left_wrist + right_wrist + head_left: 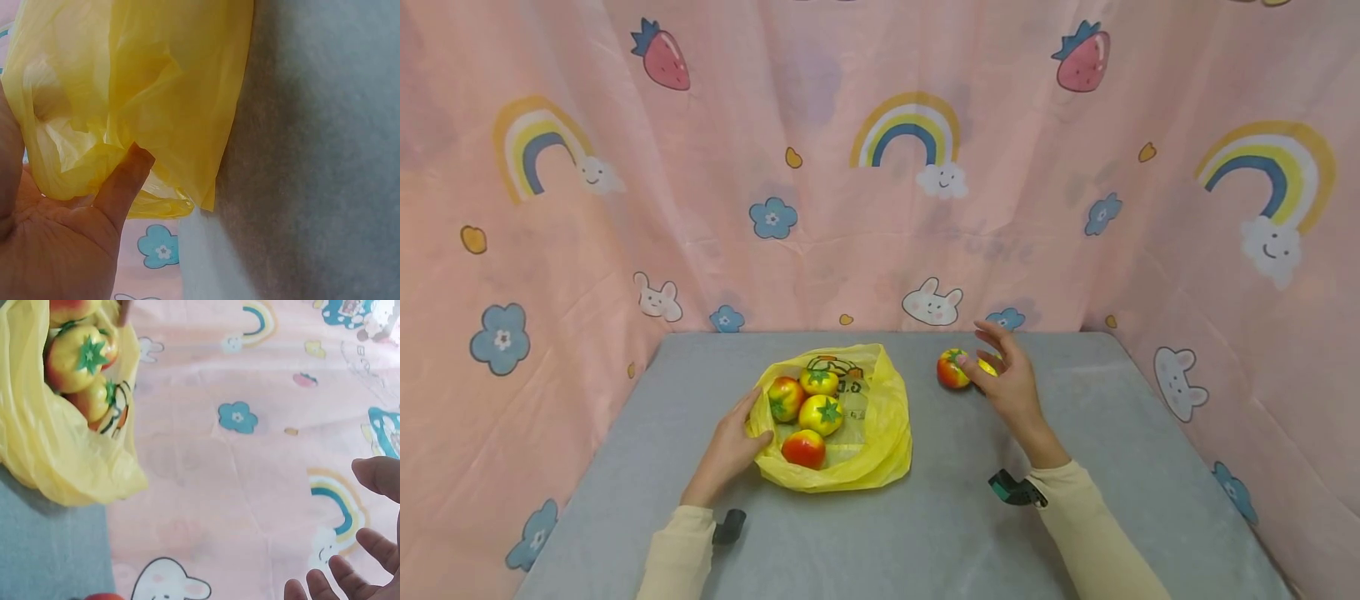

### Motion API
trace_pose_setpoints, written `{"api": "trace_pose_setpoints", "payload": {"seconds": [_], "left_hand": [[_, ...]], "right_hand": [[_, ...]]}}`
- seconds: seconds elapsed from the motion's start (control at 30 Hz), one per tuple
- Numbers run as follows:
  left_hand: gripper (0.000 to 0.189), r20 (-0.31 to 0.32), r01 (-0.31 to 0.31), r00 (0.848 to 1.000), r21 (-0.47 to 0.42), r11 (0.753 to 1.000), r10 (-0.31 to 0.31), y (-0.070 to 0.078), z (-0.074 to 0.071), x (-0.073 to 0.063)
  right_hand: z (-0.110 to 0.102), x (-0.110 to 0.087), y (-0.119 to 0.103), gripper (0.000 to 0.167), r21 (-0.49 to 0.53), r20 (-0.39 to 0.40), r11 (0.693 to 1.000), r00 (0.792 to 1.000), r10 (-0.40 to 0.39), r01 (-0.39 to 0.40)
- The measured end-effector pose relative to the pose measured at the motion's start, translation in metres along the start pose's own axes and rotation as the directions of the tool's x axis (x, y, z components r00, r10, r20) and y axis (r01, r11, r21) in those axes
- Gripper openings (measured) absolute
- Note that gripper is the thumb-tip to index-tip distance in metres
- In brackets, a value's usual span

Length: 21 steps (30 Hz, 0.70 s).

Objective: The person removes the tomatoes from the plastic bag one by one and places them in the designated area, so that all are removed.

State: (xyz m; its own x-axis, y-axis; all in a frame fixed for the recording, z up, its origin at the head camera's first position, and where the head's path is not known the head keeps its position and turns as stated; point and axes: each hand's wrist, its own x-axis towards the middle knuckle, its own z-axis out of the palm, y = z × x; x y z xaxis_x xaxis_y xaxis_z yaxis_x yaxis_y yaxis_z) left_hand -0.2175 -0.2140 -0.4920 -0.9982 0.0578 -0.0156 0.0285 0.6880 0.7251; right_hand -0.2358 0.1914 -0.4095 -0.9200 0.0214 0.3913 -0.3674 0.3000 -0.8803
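Note:
A yellow plastic bag [887, 433] stands with its mouth open on the grey table. Inside lie several red-and-yellow tomatoes, among them a yellow tomato [822, 415] with a green star-shaped top and a redder tomato [803, 449]. My left hand [733, 442] grips the bag's left rim; in the left wrist view its thumb [128, 184] presses on the plastic. Right of the bag, my right hand [1011, 387] hovers with fingers spread and nothing held. Just beside it sits a red-and-yellow tomato [951, 371], and another yellow tomato [988, 365] is partly hidden behind the fingers.
A pink curtain [865, 258] printed with rainbows and rabbits rises behind the table [955, 533] and along both sides. Each wrist carries a dark camera mount, such as the right mount [1017, 489].

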Motion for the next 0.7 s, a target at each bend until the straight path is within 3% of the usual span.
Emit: {"api": "trace_pose_setpoints", "payload": {"seconds": [0.17,0.43,0.7], "left_hand": [[0.077,0.0,0.006,1.0,0.002,1.0,-0.006,0.001,0.0,-0.001],[0.077,0.0,-0.005,1.0,0.0,1.0,0.005,-0.001,0.0,0.0],[0.077,-0.006,-0.014,1.0,-0.005,1.0,0.014,-0.002,0.0,-0.001]], "right_hand": [[0.008,-0.005,-0.007,0.058,0.007,0.024,1.0,1.0,-0.01,0.01],[0.023,-0.012,-0.012,0.06,0.099,0.076,0.995,0.996,-0.038,0.031],[0.037,-0.017,-0.02,0.061,0.106,0.155,0.994,0.988,0.025,-0.042]]}}
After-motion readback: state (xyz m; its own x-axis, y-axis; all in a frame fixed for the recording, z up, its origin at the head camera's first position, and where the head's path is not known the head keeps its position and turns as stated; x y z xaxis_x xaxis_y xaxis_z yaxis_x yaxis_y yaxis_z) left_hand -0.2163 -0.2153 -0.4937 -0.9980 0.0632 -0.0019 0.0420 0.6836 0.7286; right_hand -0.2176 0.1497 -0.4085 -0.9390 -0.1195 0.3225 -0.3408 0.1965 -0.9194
